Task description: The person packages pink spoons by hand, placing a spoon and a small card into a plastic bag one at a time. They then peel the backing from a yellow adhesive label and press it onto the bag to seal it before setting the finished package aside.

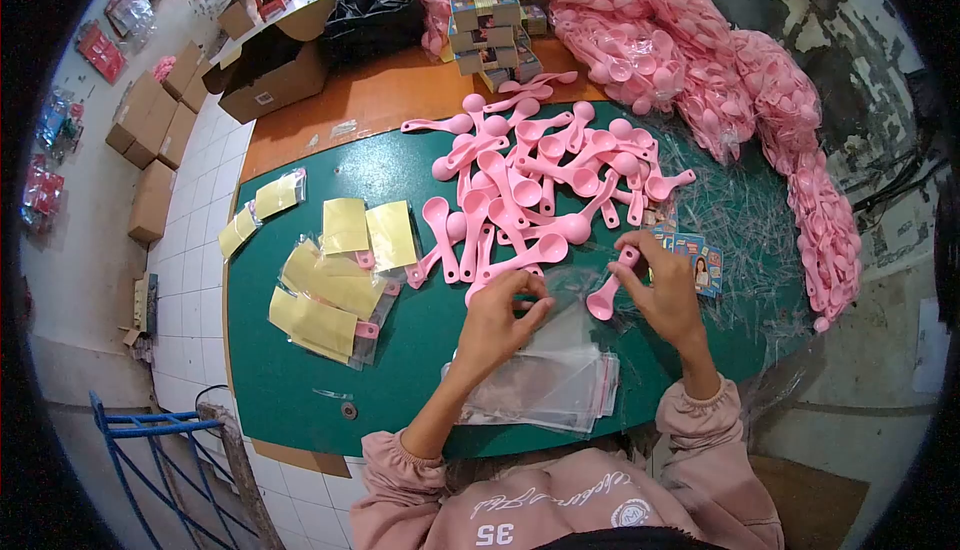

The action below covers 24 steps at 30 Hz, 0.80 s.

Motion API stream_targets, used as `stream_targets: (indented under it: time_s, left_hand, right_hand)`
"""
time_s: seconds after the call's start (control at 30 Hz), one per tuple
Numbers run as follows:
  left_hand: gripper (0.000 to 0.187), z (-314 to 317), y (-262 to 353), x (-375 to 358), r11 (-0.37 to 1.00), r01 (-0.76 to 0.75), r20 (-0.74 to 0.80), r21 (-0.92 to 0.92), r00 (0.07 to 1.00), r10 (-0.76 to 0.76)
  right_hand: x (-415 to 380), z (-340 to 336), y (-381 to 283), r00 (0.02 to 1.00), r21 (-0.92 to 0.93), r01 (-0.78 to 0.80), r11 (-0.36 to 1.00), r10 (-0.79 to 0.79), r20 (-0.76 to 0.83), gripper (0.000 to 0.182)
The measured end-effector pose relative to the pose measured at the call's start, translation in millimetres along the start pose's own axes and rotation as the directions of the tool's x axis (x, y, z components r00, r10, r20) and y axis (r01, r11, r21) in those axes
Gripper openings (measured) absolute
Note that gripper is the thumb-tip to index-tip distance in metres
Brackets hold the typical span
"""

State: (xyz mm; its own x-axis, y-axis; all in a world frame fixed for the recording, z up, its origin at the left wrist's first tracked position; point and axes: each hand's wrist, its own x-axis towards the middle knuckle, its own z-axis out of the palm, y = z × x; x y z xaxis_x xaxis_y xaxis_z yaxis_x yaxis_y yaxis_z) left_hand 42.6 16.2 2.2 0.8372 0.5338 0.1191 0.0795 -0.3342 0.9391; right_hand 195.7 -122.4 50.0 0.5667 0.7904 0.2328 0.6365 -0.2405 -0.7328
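My right hand pinches a pink plastic measuring spoon by its handle, the bowl hanging lower left. My left hand is curved, thumb and forefinger apart, just below the spoon pile and near a clear plastic bag. A stack of clear bags lies below, between my forearms. Many loose pink spoons form a heap in front of my hands. Small printed cards lie partly behind my right hand. To the left are several clear packets with yellow cards; pink handles show in some.
Large clear sacks of pink spoons run along the back right. Bundled card stacks stand at the back, near an opened cardboard box. Plastic scraps litter the green tabletop's right side. A blue metal rack stands at lower left.
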Motion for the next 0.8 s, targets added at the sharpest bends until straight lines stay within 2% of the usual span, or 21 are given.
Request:
stream_targets:
  time_s: [0.03, 0.13, 0.27, 0.33, 0.43, 0.57, 0.63, 0.67, 0.73, 0.8]
  left_hand:
    - [0.014, -4, 1, 0, 1.0, 0.0, 0.003, 0.001, 1.0, 0.0]
    - [0.016, -10, 4, -1, 0.984, 0.168, 0.048, -0.054, 0.985, -0.165]
    - [0.014, -3, -4, -1, 0.987, 0.138, 0.02, -0.086, 0.99, -0.137]
    - [0.014, -1, -7, -2, 0.976, 0.216, 0.092, 0.029, 0.972, -0.218]
    - [0.014, 1, -2, -2, 0.973, 0.223, 0.129, 0.065, 0.965, -0.229]
    - [0.015, -2, -8, -4, 0.978, 0.204, 0.161, -0.039, 0.968, -0.195]
    - [0.014, -13, 0, -2, 0.941, 0.332, 0.298, -0.06, 0.906, -0.301]
    - [0.014, -17, -1, -2, 0.941, 0.333, 0.3, -0.061, 0.905, -0.301]
    - [0.014, -25, -3, 0, 0.873, 0.358, 0.436, -0.33, 0.879, -0.195]
    - [0.013, -29, 1, 2, 0.848, 0.408, 0.438, -0.34, 0.866, -0.241]
  right_hand:
    - [-1, 0, 2, 1.0, -0.047, 0.0, 0.999, -0.001, -0.02, 0.021]
    - [-2, -1, 4, 0.998, -0.046, -0.051, 0.998, 0.05, -0.024, 0.019]
    - [-4, -3, -7, 0.998, -0.044, -0.053, 0.998, 0.052, -0.039, 0.017]
    - [-9, -3, -17, 0.94, -0.109, 0.031, 0.994, -0.066, -0.335, 0.017]
    - [-17, 4, -20, 0.913, -0.112, 0.078, 0.991, -0.117, -0.392, 0.017]
    - [-22, 22, 3, 0.955, -0.118, 0.102, 0.988, -0.131, -0.268, 0.017]
    - [-22, 21, 1, 0.957, -0.118, 0.09, 0.989, -0.119, -0.263, 0.018]
    - [-23, 20, 1, 0.96, -0.119, 0.075, 0.99, -0.104, -0.26, 0.018]
    - [-22, 20, 0, 0.967, -0.093, 0.052, 0.994, -0.073, -0.245, 0.019]
    - [-21, 20, 0, 0.972, -0.06, 0.026, 0.998, -0.039, -0.234, 0.02]
